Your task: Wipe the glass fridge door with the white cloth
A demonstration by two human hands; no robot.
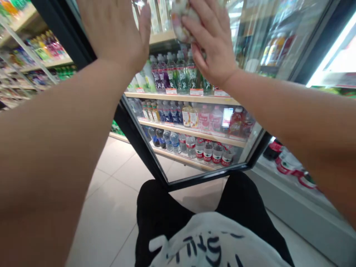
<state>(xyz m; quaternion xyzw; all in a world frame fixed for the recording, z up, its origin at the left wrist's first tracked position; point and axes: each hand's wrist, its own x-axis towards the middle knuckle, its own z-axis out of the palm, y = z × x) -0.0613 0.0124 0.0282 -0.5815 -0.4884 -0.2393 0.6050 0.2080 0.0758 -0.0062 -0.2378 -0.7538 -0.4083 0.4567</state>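
Wearing a white shirt (pixel 211 241) with dark lettering and black trousers (pixel 161 211), and standing on a pale tiled floor (pixel 111 207). Raising both bare forearms up and forward from the lower corners of the view.

Holding the left hand (pixel 114 29) flat and wide open at the upper left, with straight fingers lying close together and the thumb sticking out to the right, gripping nothing. Not possible to tell whether the palm is touching anything.

Holding the right hand (pixel 215 44) up at the top centre, with its fingers (pixel 203 15) curling round a pale item (pixel 179 20) speckled with pink and clasping it from the right and from below. Too blurred to tell whether it is a bottle or a packet. Holding that item at the very top edge of the view, between the two hands, just beside the left thumb and above the shelves behind.

Facing a glass door (pixel 139 142) in a black frame, standing ajar with its lower corner just above the trousers. Seeing through the glass several shelves carrying rows of bottles (pixel 180 74), each shelf edged with small price tags (pixel 196 91).

Looking further right into the cooler, with red-labelled bottles (pixel 289 167) lying low behind its grey sill (pixel 292 207). Looking far left onto store shelves (pixel 41 63) packed with colourful goods.
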